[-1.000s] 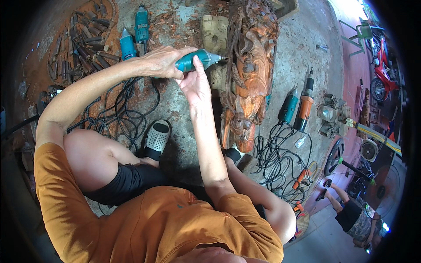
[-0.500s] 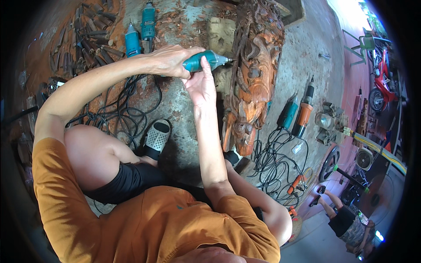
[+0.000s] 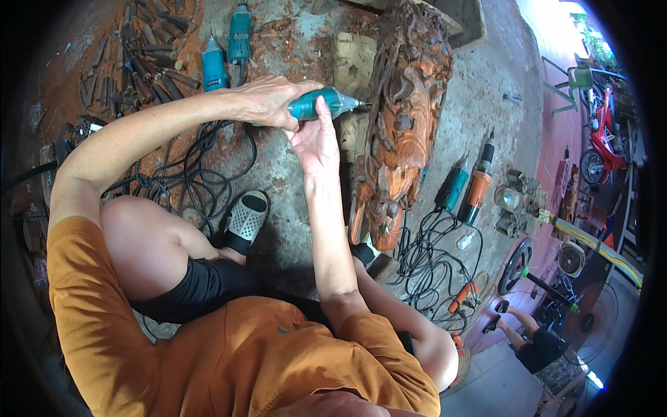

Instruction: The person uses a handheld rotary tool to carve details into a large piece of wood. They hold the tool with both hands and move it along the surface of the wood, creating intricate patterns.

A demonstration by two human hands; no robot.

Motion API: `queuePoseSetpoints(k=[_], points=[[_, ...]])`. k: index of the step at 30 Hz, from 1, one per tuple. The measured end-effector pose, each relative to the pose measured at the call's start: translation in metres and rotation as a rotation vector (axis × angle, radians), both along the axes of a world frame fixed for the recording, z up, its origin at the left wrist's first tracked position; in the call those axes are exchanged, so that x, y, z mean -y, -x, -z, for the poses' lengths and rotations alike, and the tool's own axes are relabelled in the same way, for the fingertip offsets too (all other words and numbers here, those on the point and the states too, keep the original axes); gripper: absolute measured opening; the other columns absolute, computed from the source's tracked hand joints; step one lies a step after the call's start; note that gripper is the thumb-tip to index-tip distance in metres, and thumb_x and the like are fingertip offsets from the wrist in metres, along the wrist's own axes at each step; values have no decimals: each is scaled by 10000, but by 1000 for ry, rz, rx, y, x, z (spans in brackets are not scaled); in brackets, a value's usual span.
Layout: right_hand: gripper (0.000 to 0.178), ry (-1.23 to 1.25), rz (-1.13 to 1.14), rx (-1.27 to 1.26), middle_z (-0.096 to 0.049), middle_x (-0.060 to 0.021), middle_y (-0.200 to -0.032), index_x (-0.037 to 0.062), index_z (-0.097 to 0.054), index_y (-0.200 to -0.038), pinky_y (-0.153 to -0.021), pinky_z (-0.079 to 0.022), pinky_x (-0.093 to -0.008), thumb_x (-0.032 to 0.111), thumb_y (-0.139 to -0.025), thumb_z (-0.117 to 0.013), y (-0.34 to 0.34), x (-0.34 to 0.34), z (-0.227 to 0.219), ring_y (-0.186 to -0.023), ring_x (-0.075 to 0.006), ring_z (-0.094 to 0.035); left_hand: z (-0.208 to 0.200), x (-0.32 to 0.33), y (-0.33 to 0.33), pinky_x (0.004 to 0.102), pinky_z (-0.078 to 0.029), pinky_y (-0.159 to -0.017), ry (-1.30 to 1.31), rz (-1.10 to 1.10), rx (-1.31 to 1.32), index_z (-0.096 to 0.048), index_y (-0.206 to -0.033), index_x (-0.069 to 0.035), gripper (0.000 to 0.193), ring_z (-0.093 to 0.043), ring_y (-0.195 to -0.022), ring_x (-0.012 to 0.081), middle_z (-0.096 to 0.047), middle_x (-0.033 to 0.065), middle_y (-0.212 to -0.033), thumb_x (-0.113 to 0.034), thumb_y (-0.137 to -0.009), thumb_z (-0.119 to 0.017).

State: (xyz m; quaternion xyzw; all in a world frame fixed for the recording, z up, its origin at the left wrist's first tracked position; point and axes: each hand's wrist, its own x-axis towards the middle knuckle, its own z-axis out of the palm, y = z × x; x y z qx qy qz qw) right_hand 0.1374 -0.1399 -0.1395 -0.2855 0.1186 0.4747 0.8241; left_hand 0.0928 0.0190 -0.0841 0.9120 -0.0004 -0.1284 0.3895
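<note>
Between both my hands lies a teal electric die grinder (image 3: 314, 104), its thin bit pointing right at the left side of a carved wooden sculpture (image 3: 410, 125). My left hand (image 3: 267, 101) is wrapped round the grinder's body from the left. From below, my right hand (image 3: 317, 142) supports it, thumb pressed up along the front part of the body. The bit's tip meets the dark edge of the carving or stops just short of it; I cannot tell which. Reddish-brown and glossy, the sculpture rests on its length, partly on a pale wood block (image 3: 352, 62).
Two more teal grinders (image 3: 240, 35) lie far left near a pile of short sticks (image 3: 146, 52). Right of the carving are a teal grinder (image 3: 456, 187), an orange grinder (image 3: 479, 184) and tangled black cords (image 3: 434, 254). A fan (image 3: 590, 320) and another person (image 3: 538, 347) are at lower right.
My hands keep the same hold on the grinder, with its bit still by the carving. The view has shifted slightly. At lower right, the other person has changed position a little.
</note>
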Motion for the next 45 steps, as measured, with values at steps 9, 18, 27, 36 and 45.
queuePoseSetpoints(k=[9,18,27,36,45], points=[[543,9,-57,39,-523,-80,-1330,99,-414,-1364,-1027,-465,-404,336,-933,-641,-2,-10,-13,-1234,-226,-515,-8,-17,-1,410,-527,-623,95,35,-13,-362,-1455,-44,891,-668,-637,302,-645,190,-694,-250,-653,-693],[521,54,-112,30,-545,-66,-1302,114,-424,-1365,-995,-472,-396,376,-951,-601,1,-28,2,-1198,-212,-533,12,-32,6,390,-517,-654,125,-57,-40,-379,-1461,-73,916,-663,-675,293,-656,184,-723,-223,-620,-710],[544,53,-73,161,-520,-73,-1346,123,-410,-1383,-1004,-447,-442,400,-953,-597,-48,-70,14,-1241,-238,-500,21,-55,-35,399,-504,-670,9,-170,33,-418,-1448,-97,914,-652,-699,279,-663,185,-777,-272,-598,-707],[635,24,0,145,-448,-78,-1422,103,-359,-1428,-1112,-344,-501,386,-930,-632,-63,-74,15,-1307,-259,-443,22,-56,-53,385,-475,-585,-22,-159,105,-438,-1439,-106,908,-639,-625,254,-633,186,-704,-255,-580,-691],[659,29,20,142,-440,-83,-1427,101,-354,-1430,-1101,-353,-518,394,-919,-647,-68,-75,20,-1319,-265,-432,32,-56,-61,386,-517,-628,-26,-172,75,-426,-1447,-90,930,-658,-647,256,-658,199,-740,-251,-570,-690]])
